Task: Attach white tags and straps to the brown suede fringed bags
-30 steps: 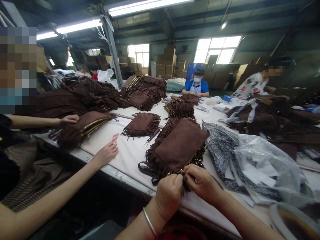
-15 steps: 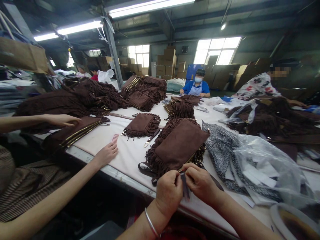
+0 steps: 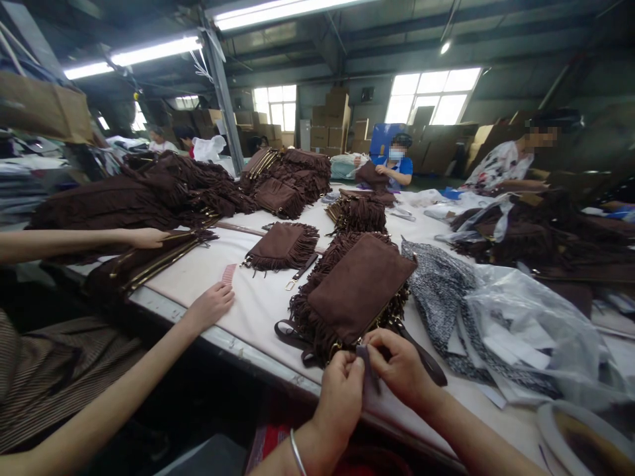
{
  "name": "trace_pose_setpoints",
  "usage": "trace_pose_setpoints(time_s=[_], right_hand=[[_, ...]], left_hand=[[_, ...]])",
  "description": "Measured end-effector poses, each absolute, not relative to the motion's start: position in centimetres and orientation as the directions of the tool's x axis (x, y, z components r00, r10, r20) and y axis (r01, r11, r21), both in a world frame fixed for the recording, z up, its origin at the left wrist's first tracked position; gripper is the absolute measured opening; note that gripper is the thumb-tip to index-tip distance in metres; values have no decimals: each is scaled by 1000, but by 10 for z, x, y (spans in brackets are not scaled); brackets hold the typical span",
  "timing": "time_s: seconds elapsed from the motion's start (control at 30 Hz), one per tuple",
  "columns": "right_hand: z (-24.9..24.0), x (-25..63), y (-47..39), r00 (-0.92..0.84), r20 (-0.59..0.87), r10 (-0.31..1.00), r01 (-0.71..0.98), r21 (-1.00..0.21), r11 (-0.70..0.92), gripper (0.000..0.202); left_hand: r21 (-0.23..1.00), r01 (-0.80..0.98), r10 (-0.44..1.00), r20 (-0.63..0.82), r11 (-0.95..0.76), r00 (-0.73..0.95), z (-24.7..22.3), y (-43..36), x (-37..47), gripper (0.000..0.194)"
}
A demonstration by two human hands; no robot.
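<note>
My left hand (image 3: pixel 342 390) and my right hand (image 3: pixel 399 367) meet at the near edge of a brown suede bag (image 3: pixel 357 284). Between them hangs a short dark strip (image 3: pixel 367 377), pinched by the fingers of each hand; its lower end is blurred. The strip hangs just below the gold hardware (image 3: pixel 360 342) at the bag's edge; whether it is joined there I cannot tell. This bag lies flat on other fringed bags. A dark strap (image 3: pixel 292 335) loops out on its left, and another strap (image 3: pixel 429 360) runs beside my right hand.
On the left, a co-worker's hand (image 3: pixel 211 307) rests by a pink comb (image 3: pixel 229 274); the other (image 3: pixel 149 238) grips a zipped bag. A smaller fringed bag (image 3: pixel 282 246) lies mid-table. Clear plastic (image 3: pixel 540 330) and grey knit fabric (image 3: pixel 441 297) sit right, near a tape roll (image 3: pixel 550 423).
My left hand has shifted slightly right, and more of the dark strip shows. The co-worker at left has lifted a bag's edge. Across the table, a person in blue now holds up a brown piece.
</note>
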State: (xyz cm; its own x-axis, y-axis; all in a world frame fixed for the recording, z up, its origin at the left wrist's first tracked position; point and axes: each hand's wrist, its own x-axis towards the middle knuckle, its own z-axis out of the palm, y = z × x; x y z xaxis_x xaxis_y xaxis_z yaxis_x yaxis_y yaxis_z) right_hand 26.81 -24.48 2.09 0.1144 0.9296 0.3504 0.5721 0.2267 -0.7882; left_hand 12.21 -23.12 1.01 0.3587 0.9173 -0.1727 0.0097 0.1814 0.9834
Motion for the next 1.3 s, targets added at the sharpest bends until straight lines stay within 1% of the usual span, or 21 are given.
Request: trace_pose_setpoints(time_s=[0.1,0.17,0.33,0.47,0.57,0.63,0.7,0.83,0.93,1.0,1.13,1.23,1.3], right_hand=[[19,266,-250,136,287,948,525,-833,177,15],[21,266,-252,141,277,951,523,-836,166,17],[25,269,-251,106,285,953,580,-796,174,17],[23,268,-250,140,266,954,613,-780,128,20],[21,270,-254,161,231,960,605,-791,88,22],[21,273,-260,215,195,957,585,-810,34,23],[21,278,-265,257,131,958,540,-841,-30,26],[21,278,-267,175,-68,982,416,-899,-136,39],[22,271,-261,187,-142,972,324,-925,-197,42],[23,265,-255,238,-144,960,273,-939,-209,40],[22,260,-250,339,-97,936,227,-957,-182,30],[20,262,-254,359,-70,931,209,-966,-153,25],[21,265,-257,334,-30,942,231,-966,-113,24]], left_hand=[[911,-116,852,-318,397,417,13,-231,127,46],[857,-168,809,-371,487,456,18,-228,129,51],[809,-159,734,-406,565,544,22,-218,128,48],[752,-146,658,-443,642,609,12,-216,124,44],[763,-174,667,-402,623,627,6,-219,120,40],[813,-151,698,-369,562,613,6,-221,118,37],[852,-106,718,-357,512,598,7,-223,116,37],[844,-73,686,-378,531,622,12,-226,117,40],[832,-80,661,-374,549,650,16,-226,117,36],[813,-85,640,-384,577,666,17,-226,115,33],[788,-71,608,-411,611,679,18,-230,110,26],[817,-69,656,-406,573,635,15,-234,111,22],[854,-54,704,-389,518,594,11,-237,113,18]])
